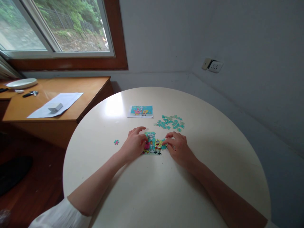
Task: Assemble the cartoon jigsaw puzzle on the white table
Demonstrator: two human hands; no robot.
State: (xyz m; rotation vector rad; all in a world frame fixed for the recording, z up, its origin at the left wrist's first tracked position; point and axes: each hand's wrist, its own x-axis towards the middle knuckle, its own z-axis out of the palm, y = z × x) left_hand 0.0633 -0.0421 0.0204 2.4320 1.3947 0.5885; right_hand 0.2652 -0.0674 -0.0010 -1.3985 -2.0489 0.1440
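A partly assembled jigsaw puzzle [151, 143] with cartoon figures lies flat on the table between my hands. My left hand [136, 142] is at its left edge, index finger and thumb bent together over the pink figure while other fingers stretch forward. The fingers cover part of that side. At the right edge, my right hand [177, 146] pinches a small teal puzzle piece [163, 146] beside the yellow figure. Whether this piece interlocks with the rest cannot be made out. One loose pink and teal piece [116, 142] lies left of my left hand.
Several loose teal pieces [171, 123] are spread beyond my right hand. A creased reference picture [140, 111] lies behind the puzzle on the round white table [152, 193]. To the left, a wooden desk [92, 87] holds paper [68, 99], a small box [55, 107] and a white plate [22, 83].
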